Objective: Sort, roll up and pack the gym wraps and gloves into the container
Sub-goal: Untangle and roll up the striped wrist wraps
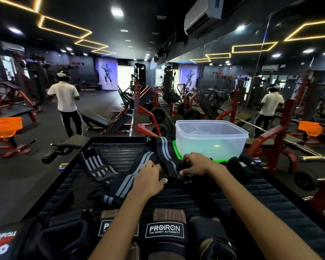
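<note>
Gym bench pad (120, 156) carries wraps, gloves. Left hand (148, 179) flat on striped wrap (131, 177); right hand (197, 164) pinches it near clear container (210, 136)

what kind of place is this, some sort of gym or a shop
A gym, almost certainly a weight-training floor. Red-framed weight machines loaded with black plates fill the room, a bodybuilder poster hangs on the far wall, and a wall mirror on the right reflects the equipment.
</note>
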Motion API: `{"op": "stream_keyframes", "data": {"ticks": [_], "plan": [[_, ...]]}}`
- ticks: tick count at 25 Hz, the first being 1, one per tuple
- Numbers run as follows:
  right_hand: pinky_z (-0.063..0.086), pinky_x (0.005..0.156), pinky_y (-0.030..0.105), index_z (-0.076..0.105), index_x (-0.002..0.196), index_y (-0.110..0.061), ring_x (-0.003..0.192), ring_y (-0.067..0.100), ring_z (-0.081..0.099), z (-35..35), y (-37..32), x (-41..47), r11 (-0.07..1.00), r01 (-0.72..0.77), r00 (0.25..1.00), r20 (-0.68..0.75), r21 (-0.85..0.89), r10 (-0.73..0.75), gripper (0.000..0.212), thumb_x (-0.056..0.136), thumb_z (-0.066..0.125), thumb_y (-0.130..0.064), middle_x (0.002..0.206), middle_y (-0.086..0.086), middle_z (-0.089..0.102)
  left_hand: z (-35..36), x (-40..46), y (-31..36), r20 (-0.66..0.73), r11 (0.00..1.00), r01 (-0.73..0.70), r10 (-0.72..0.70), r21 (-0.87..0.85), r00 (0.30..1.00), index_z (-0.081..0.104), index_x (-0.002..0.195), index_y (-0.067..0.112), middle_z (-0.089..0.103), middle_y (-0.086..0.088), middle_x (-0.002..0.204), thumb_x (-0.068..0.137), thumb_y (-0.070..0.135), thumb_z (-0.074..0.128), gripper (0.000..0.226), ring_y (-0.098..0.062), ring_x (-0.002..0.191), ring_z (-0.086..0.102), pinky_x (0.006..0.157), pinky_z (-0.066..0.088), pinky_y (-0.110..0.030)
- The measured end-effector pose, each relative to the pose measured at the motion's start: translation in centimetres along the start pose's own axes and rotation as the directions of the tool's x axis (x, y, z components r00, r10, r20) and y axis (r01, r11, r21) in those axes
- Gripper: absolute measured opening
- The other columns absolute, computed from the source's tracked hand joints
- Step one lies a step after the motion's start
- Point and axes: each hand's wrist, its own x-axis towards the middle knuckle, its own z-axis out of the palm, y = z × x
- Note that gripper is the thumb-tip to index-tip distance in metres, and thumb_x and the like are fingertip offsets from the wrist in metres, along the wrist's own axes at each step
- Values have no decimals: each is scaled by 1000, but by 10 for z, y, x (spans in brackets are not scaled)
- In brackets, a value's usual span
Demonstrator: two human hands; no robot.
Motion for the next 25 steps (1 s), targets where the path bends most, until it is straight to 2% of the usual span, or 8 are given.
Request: {"op": "stream_keyframes", "data": {"ticks": [3,6,8,11,16,19,25], "plan": [[39,106,40,46,134,-14,128,38,44,31,-25,14,998,-58,995,76,-41,61,68,83,67,-53,137,20,44,-4,-5,-8,123,968,195,-215,158,969,41,136,16,24,-11,148,88,51,58,61,-37,137,23,114,18,-60],[30,111,56,30,146,-29,138,43,25,50,-27,16,989,-144,989,25,-26,145,85,78,62,-67,151,15,23,-9,-4,-12,152,936,321,-342,143,927,34,143,17,10,-12,155,89,50,58,68,-44,142,10,110,6,-70],[29,111,58,25,148,-36,138,45,26,51,-20,14,985,-170,985,28,-10,170,88,75,59,-73,153,12,20,-14,-2,-18,166,918,373,-392,132,905,31,145,18,8,-13,156,89,53,58,72,-47,142,6,110,11,-70],[31,110,55,26,148,-38,136,43,32,50,-14,11,982,-186,982,19,-17,186,82,79,55,-72,153,12,23,-19,-1,-29,178,898,401,-431,183,884,32,145,20,13,-13,155,85,61,58,77,-43,142,10,112,20,-56],[34,108,53,37,144,-24,136,40,32,48,-22,4,968,-241,971,-10,-68,241,80,82,51,-72,152,11,27,-21,-2,-30,131,897,432,-441,90,888,42,138,21,27,-11,149,83,65,56,72,-41,138,20,107,30,-50],[35,107,53,44,137,-19,135,38,33,46,-23,0,958,-274,961,-8,-80,275,82,78,51,-76,149,11,32,-21,-2,-30,135,891,453,-450,7,883,42,141,23,26,-10,149,85,67,52,72,-41,138,18,107,32,-50],[34,105,51,56,125,-15,134,36,31,43,-29,-5,938,-322,947,-64,-132,316,82,76,48,-81,148,13,32,-17,7,-22,204,878,445,-474,174,856,44,139,16,29,-13,146,87,67,48,73,-42,135,18,100,40,-46]]}}
